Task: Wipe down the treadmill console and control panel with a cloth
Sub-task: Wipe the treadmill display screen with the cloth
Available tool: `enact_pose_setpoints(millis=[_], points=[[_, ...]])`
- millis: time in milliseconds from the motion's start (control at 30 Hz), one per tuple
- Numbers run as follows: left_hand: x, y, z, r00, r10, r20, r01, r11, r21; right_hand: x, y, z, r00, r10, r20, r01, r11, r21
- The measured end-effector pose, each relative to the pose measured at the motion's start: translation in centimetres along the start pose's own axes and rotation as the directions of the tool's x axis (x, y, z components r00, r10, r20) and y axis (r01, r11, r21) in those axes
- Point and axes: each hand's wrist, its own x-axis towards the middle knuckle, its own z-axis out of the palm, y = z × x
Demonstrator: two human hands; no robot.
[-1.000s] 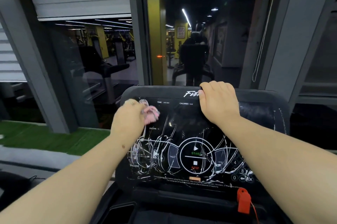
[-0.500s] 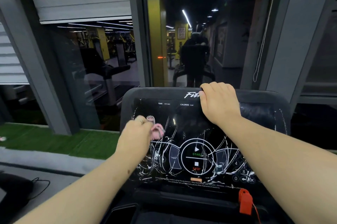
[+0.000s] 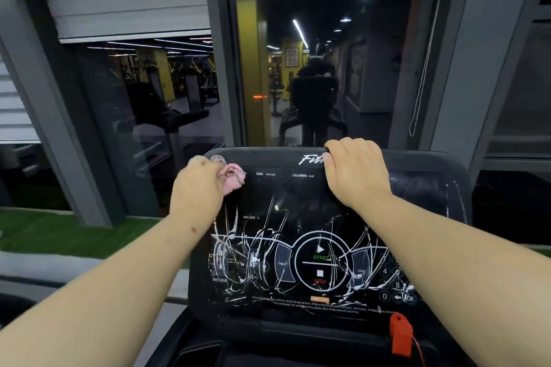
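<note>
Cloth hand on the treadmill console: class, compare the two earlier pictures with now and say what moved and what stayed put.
The left hand, gripping the pink cloth, dipped toward the middle of the console, then swept back up to its upper left corner. The right hand kept hold of the top edge; the red safety clip stayed in place.

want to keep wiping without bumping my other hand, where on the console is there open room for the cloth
Free: the dark display band between the cloth and the right hand, down to the START button. Crowded: the top edge, gripped by the right hand, and the lower right by the red safety key.
</note>
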Motion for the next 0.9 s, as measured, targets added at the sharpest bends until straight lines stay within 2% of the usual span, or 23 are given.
enact_pose_setpoints(millis=[133,233,300,433,600,767,900], points=[[-2.0,1.3,0.7,0.996,-0.078,-0.036,0.074,0.993,-0.096,0.1,0.0,0.0,1.0,0.007,0.003,-0.007,1.0,-0.004],[-2.7,1.1,1.0,0.999,-0.042,0.013,0.043,0.992,-0.119,0.1,0.0,0.0,1.0,0.005,0.006,-0.005,1.0,-0.009],[-2.0,0.6,0.6,1.0,-0.025,-0.002,0.024,0.991,-0.13,0.1,0.0,0.0,1.0,0.004,0.001,-0.004,1.0,-0.004],[-1.3,1.0,0.6,0.981,-0.187,-0.044,0.177,0.968,-0.177,0.1,0.1,-0.1,1.0,0.002,-0.003,-0.002,1.0,-0.005],[-2.0,2.8,1.5,0.998,-0.065,-0.002,0.063,0.976,-0.211,0.1,0.0,-0.2,1.0,0.005,-0.009,-0.005,1.0,-0.004],[-1.2,2.7,0.8,0.971,-0.238,-0.025,0.226,0.948,-0.225,0.1,0.0,0.0,1.0,0.009,0.001,-0.009,1.0,-0.006],[-1.4,2.3,1.1,0.994,-0.106,-0.004,0.103,0.976,-0.19,0.0,0.1,0.3,1.0,0.01,-0.004,-0.01,1.0,0.01]])
